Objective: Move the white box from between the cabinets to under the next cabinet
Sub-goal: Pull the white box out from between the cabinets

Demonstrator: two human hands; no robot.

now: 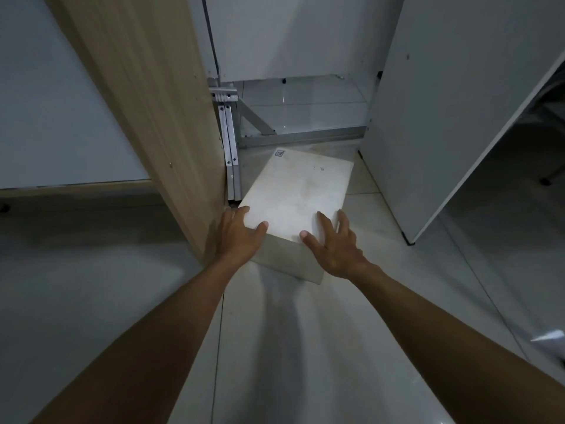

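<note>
The white box point(298, 194) sits on the tiled floor in the gap between a wooden cabinet side point(146, 96) on the left and a white cabinet point(428, 117) on the right. It is flat and rectangular, with a small label at its far left corner. My left hand point(237, 237) grips its near left corner, thumb on top. My right hand point(334, 244) holds its near right corner, fingers spread over the top and the right edge. The box's near side faces me.
A metal frame with folded legs point(230, 142) stands behind the box next to the wooden panel. The floor under the wooden cabinet point(76, 240) on the left is dark. Pale floor tiles point(275, 347) stretch toward me.
</note>
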